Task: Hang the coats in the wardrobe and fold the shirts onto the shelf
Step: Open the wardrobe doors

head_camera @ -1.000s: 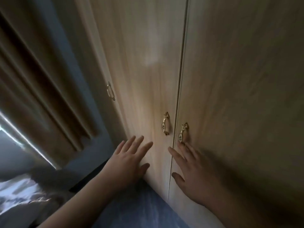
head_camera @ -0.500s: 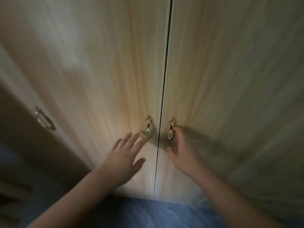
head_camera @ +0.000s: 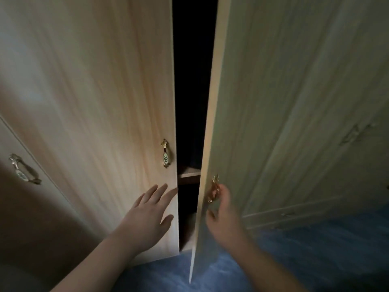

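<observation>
A pale wooden wardrobe fills the view. Its right door [head_camera: 284,102] stands partly swung out, leaving a dark gap [head_camera: 192,91] between the two doors. My right hand [head_camera: 223,216] grips the gold handle [head_camera: 214,187] of that door. The left door [head_camera: 101,91] is closed, with its own gold handle [head_camera: 165,153] near the edge. My left hand [head_camera: 147,216] lies flat and open against the left door below that handle, fingertips at the door's edge. Inside the gap a wooden shelf [head_camera: 189,172] shows. No coats or shirts are visible.
A further wardrobe door at the far left carries another gold handle [head_camera: 23,169]. More panelled fronts [head_camera: 347,175] stand behind the open door at the right. Blue patterned floor [head_camera: 284,260] lies below the wardrobe.
The right door has swung open, pulled by my right hand on its handle, and the dark interior now shows. My left hand has stayed flat on the left door.
</observation>
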Action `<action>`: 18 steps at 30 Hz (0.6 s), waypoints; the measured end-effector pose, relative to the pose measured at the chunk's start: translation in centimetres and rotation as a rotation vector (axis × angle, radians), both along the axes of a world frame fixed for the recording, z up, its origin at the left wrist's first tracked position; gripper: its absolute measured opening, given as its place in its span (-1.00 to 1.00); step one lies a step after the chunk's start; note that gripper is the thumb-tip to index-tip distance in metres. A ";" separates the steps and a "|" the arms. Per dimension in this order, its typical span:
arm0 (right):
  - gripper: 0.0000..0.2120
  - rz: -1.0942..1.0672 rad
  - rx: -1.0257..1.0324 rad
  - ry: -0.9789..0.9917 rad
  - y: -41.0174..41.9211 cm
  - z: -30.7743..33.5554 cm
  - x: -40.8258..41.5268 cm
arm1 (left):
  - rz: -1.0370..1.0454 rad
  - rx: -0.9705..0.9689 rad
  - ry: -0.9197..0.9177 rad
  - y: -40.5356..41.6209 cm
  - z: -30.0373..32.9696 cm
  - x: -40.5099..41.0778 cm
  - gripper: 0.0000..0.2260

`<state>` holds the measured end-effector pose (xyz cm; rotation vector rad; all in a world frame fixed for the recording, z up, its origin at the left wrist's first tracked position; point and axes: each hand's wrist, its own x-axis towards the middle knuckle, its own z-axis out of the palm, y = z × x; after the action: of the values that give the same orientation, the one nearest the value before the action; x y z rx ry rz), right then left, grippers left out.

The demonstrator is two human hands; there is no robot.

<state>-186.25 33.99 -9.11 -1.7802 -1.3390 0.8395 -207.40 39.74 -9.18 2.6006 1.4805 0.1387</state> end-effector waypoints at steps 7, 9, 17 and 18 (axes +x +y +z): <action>-0.36 -0.115 0.067 -0.013 -10.5 -0.5 9.0 | -0.094 -0.015 -0.041 -5.1 -0.5 7.1 -0.35; -0.40 -0.186 0.107 -0.020 -13.2 -0.1 12.4 | -0.165 -0.021 -0.064 -6.7 -0.8 10.5 -0.42; -0.46 -0.424 0.001 -0.108 -20.4 2.6 18.1 | -0.291 0.008 -0.095 -10.7 0.0 18.8 -0.46; -0.44 -0.414 -0.028 -0.168 -20.9 2.8 17.5 | -0.290 0.018 -0.093 -10.7 -0.1 19.0 -0.46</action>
<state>-168.76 13.10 -6.33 -2.0890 -1.0054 0.4929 -188.38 29.01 -9.23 2.7456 1.0624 0.2358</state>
